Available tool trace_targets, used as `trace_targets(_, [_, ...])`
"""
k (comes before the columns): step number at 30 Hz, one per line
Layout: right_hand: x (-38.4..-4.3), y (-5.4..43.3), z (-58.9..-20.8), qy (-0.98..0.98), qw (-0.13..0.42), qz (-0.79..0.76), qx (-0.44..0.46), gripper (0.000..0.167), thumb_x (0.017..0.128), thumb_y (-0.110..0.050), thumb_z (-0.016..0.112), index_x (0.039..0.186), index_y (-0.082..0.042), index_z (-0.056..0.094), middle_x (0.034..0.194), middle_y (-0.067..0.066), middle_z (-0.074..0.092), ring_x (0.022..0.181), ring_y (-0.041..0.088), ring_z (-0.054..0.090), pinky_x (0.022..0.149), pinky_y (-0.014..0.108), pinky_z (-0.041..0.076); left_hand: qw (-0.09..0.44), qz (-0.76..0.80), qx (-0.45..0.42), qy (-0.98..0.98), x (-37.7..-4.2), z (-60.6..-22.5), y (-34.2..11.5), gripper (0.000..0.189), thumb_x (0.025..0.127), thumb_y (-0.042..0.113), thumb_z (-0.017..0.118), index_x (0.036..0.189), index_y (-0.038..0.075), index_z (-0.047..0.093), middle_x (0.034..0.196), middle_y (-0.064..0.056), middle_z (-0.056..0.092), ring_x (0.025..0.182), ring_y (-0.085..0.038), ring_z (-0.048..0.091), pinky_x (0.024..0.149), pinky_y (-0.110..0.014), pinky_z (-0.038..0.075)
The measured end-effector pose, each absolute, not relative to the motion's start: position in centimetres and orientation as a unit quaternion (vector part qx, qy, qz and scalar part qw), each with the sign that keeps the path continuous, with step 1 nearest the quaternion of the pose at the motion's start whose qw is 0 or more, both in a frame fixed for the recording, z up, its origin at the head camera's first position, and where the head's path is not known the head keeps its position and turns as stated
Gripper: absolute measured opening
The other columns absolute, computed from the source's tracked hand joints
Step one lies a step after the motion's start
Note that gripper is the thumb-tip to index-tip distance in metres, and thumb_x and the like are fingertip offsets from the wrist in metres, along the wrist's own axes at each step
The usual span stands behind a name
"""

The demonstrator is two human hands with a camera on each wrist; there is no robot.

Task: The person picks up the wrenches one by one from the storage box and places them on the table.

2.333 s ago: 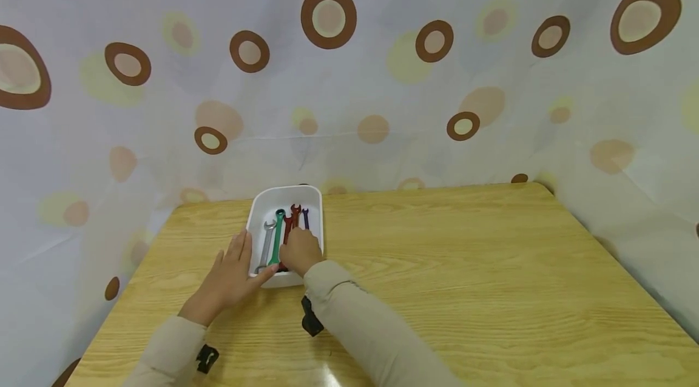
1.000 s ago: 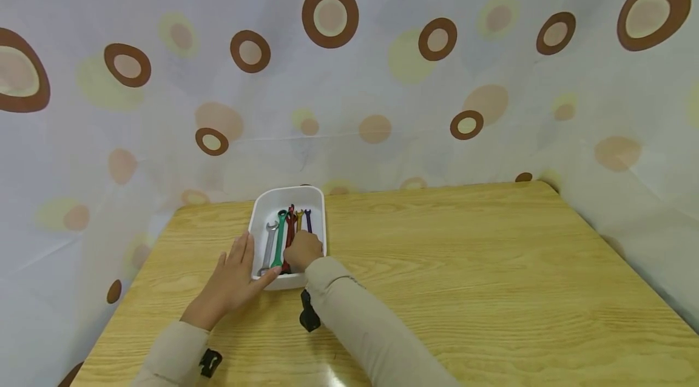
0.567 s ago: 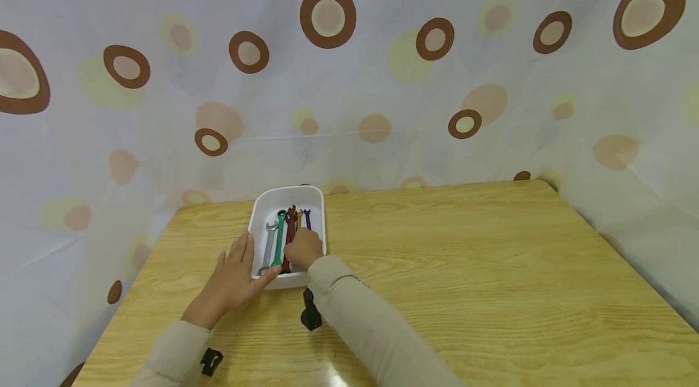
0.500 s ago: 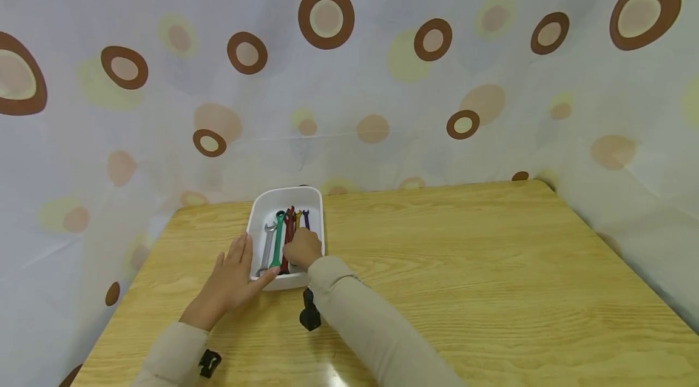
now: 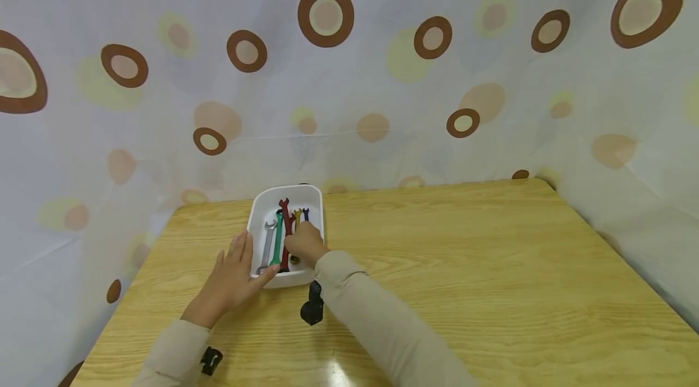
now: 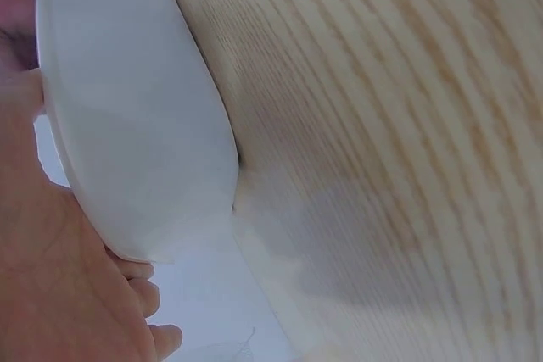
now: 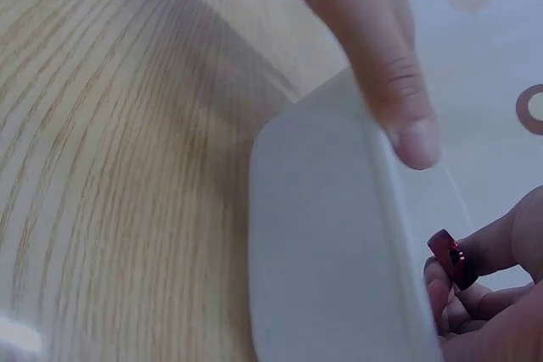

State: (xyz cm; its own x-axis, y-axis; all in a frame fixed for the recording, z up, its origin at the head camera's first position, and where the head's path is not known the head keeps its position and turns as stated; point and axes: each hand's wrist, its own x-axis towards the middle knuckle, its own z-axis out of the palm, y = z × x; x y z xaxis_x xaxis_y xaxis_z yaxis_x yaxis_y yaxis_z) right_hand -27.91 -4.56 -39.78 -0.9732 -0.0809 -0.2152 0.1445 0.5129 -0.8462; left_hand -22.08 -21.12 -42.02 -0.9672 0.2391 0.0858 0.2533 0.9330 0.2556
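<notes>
A white plastic tray (image 5: 314,199) holds several wrenches lying lengthwise. With straight fingers my left hand (image 5: 226,281) rests against its left wall, the thumb on the near rim; the left wrist view shows that hand's palm (image 6: 59,286) beside the tray wall. Inside the tray my right hand (image 5: 307,242) pinches a red wrench (image 5: 286,212). One end of the red wrench (image 7: 452,258) shows between the fingers in the right wrist view. To its left lie a green wrench (image 5: 277,240) and a silver wrench (image 5: 267,246). A yellow wrench (image 5: 297,215) and a purple wrench (image 5: 306,215) lie partly hidden.
The tray stands near the back left of a wood-grain table (image 5: 464,278). A patterned curtain (image 5: 371,90) hangs behind the table and along both sides. Black camera mounts (image 5: 312,308) sit under both sleeves.
My right hand has shifted slightly away from me with the red wrench, whose open end now reaches farther toward the tray's back. A yellowish ring end is uncovered below that hand. The left hand stays put.
</notes>
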Motion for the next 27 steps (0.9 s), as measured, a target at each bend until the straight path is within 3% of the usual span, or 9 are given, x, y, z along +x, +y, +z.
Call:
trace_targets(5, [-27.7, -4.2, -38.4, 0.844, 0.125, -0.522, 0.018, 0.020, 0.090, -0.004, 0.054, 0.071, -0.004, 0.047, 0.066, 0.004, 0.042, 0.054, 0.015, 0.037, 0.048, 0.027, 0.032, 0.027, -0.137, -0.126, -0.982, -22.1, -42.1, -21.3, 0.098, 0.093, 0.064, 0.041, 0.146, -0.014, 0.015, 0.155, -0.030, 0.013, 0.142, -0.048, 0.014, 0.110, -0.066, 0.014])
trace_targets(9, [-27.4, -3.4, -37.1, 0.815, 0.132, -0.563, 0.007, 0.029, 0.095, -0.007, 0.053, 0.066, -0.004, 0.050, 0.073, 0.006, 0.054, 0.060, 0.012, 0.045, 0.053, 0.025, 0.038, 0.025, -0.138, -0.127, -0.982, -22.1, -42.1, -21.3, 0.099, 0.093, 0.065, 0.040, 0.147, -0.014, 0.015, 0.155, -0.030, 0.013, 0.141, -0.048, 0.013, 0.110, -0.066, 0.014])
trace_targets(13, [-27.7, -2.1, -36.5, 0.806, 0.126, -0.578, -0.003, 0.026, 0.096, -0.011, 0.055, 0.077, 0.004, 0.065, 0.084, 0.009, 0.064, 0.067, 0.011, 0.054, 0.059, 0.024, 0.044, 0.018, -0.137, -0.123, -0.983, -22.3, -42.3, -21.4, 0.101, 0.092, 0.066, 0.039, 0.147, -0.013, 0.012, 0.155, -0.030, 0.011, 0.142, -0.047, 0.010, 0.111, -0.065, 0.012])
trace_targets(18, [-28.1, 0.4, -36.4, 0.812, 0.118, -0.571, -0.003, 0.022, 0.097, -0.015, 0.056, 0.098, 0.004, 0.068, 0.087, 0.007, 0.062, 0.073, 0.012, 0.054, 0.065, 0.025, 0.047, 0.015, -0.141, -0.122, -0.982, -22.4, -42.3, -21.4, 0.102, 0.092, 0.068, 0.038, 0.148, -0.013, 0.010, 0.155, -0.030, 0.009, 0.142, -0.048, 0.010, 0.111, -0.065, 0.010])
trace_targets(24, [-27.6, 3.8, -36.9, 0.816, 0.117, -0.566, -0.012, 0.021, 0.097, -0.015, 0.056, 0.089, 0.000, 0.067, 0.087, 0.007, 0.065, 0.076, 0.013, 0.056, 0.064, 0.024, 0.043, 0.018, -0.143, -0.121, -0.982, -22.3, -42.2, -21.3, 0.102, 0.092, 0.067, 0.039, 0.148, -0.013, 0.010, 0.155, -0.030, 0.008, 0.142, -0.048, 0.009, 0.110, -0.066, 0.010])
trace_targets(27, [-27.0, 5.6, -37.6, 0.820, 0.117, -0.560, -0.011, 0.021, 0.097, -0.014, 0.057, 0.093, 0.002, 0.069, 0.088, 0.008, 0.069, 0.080, 0.014, 0.061, 0.070, 0.029, 0.047, 0.013, -0.138, -0.122, -0.983, -22.2, -42.2, -21.3, 0.103, 0.092, 0.068, 0.038, 0.147, -0.013, 0.010, 0.156, -0.030, 0.007, 0.142, -0.047, 0.008, 0.111, -0.065, 0.009])
